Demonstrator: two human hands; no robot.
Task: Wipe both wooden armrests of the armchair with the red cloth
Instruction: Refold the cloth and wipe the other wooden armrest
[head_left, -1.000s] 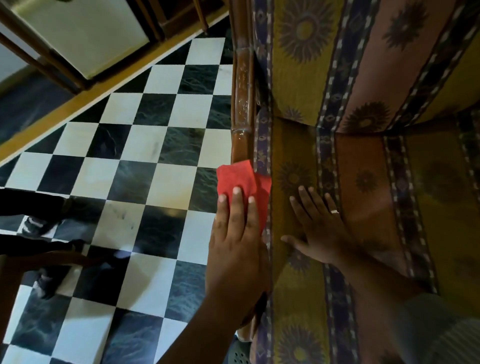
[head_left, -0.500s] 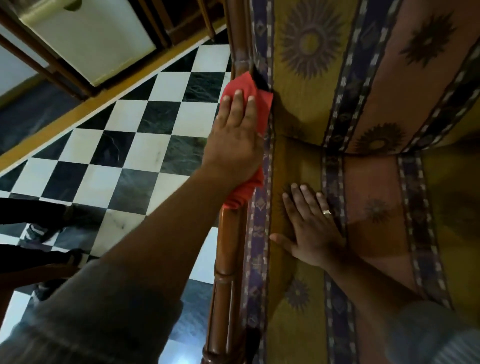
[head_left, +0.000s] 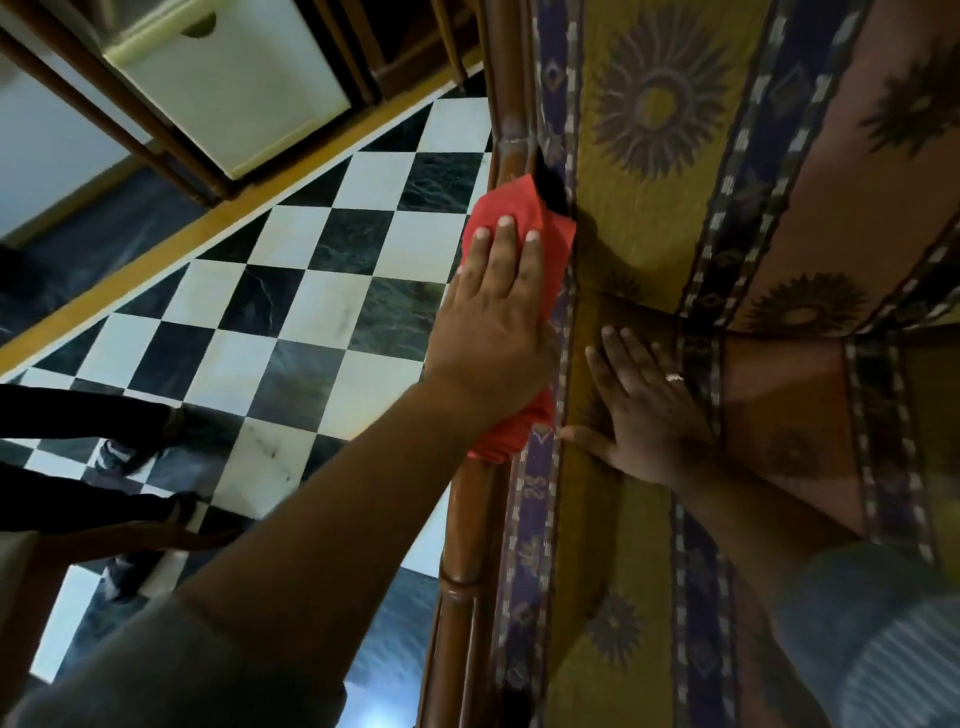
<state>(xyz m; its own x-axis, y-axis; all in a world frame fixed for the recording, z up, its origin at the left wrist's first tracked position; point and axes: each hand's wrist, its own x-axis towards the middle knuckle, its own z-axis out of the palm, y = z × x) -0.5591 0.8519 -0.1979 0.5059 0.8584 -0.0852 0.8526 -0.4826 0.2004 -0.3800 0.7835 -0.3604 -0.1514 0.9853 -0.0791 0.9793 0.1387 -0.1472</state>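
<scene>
A dark turned wooden armrest (head_left: 470, 525) runs up the left side of the patterned armchair seat (head_left: 613, 545). My left hand (head_left: 493, 322) lies flat on the red cloth (head_left: 511, 208), pressing it onto the far half of that armrest, near the backrest. The cloth shows beyond my fingertips and again under my wrist. My right hand (head_left: 644, 400) rests palm down with fingers spread on the seat cushion, right beside the armrest; it wears a ring. The other armrest is out of view.
A black-and-white checkered floor (head_left: 291, 312) lies left of the chair. Another person's legs and shoes (head_left: 130, 457) stand at the left edge. Wooden furniture legs and a cream box (head_left: 234, 88) are at the top left.
My left hand slid the red cloth along the armrest from the near part up toward the backrest, then came back slightly. My right hand stayed flat on the seat.
</scene>
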